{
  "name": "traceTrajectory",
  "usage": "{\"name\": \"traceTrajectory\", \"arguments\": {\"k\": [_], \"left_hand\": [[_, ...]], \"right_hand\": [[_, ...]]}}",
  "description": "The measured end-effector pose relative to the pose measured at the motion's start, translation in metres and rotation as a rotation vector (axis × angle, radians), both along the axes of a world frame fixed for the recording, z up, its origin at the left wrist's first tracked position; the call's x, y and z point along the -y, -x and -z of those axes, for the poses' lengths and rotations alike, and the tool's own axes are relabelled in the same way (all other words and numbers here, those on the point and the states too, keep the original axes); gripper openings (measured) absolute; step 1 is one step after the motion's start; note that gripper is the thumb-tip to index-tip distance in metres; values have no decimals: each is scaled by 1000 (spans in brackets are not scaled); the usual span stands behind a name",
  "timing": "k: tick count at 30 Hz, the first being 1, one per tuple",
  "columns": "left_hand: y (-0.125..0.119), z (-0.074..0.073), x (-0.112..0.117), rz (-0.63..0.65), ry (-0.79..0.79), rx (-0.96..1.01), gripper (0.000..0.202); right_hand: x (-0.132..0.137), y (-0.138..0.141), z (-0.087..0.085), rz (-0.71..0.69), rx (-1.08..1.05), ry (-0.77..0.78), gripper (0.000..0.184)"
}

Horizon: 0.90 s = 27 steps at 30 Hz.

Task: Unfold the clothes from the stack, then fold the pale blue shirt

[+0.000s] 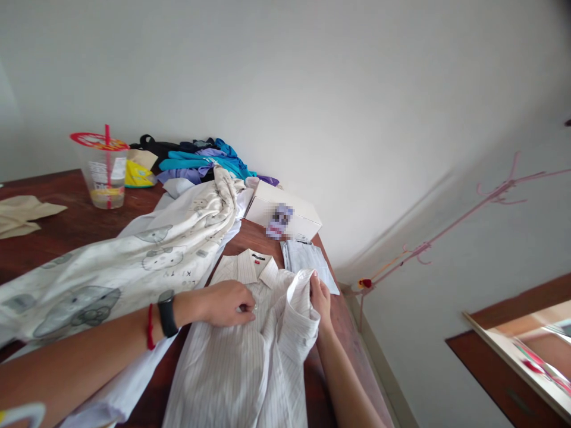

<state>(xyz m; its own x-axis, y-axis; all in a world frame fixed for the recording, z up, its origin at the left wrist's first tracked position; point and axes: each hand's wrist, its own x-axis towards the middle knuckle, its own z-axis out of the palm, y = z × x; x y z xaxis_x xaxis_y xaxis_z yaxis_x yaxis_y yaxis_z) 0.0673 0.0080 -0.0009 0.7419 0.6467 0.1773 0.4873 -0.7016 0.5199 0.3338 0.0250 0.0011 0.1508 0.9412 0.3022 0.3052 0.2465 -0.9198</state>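
A white striped shirt (232,362) lies on the dark wooden table, collar toward the far side with a dark label inside it. My left hand (229,303) rests on the shirt's chest below the collar, fingers curled in and closed at the front placket. It wears a black band and a red string at the wrist. At the right side of the shirt, my right hand (320,297) grips the short sleeve, which is lifted and folded inward. The fingers of that hand are partly hidden behind the sleeve cloth.
Left of the shirt lies a cream printed cloth (178,255). Beyond are a white box (285,208), folded pale blue cloth (310,261) and a pile of clothes (205,160). A plastic cup with a straw (104,172) stands far left. A pink coat rack (419,249) stands right.
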Motion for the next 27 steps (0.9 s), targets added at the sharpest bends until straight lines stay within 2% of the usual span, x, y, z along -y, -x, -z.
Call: {"name": "traceTrajectory", "arguments": {"k": [5,13,20,27], "left_hand": [[1,0,0,-10,37,-12,25],[-1,-7,2,-20,70,-6,23],[-1,-5,1,-20,65,-19,25],[-1,-7,0,0,85,1,26]], "right_hand": [[-3,4,9,-31,-160,105,57],[1,8,4,-95,-81,92,56],[-2,6,9,-167,-42,85,50],[0,9,5,-214,25,88,47]]}}
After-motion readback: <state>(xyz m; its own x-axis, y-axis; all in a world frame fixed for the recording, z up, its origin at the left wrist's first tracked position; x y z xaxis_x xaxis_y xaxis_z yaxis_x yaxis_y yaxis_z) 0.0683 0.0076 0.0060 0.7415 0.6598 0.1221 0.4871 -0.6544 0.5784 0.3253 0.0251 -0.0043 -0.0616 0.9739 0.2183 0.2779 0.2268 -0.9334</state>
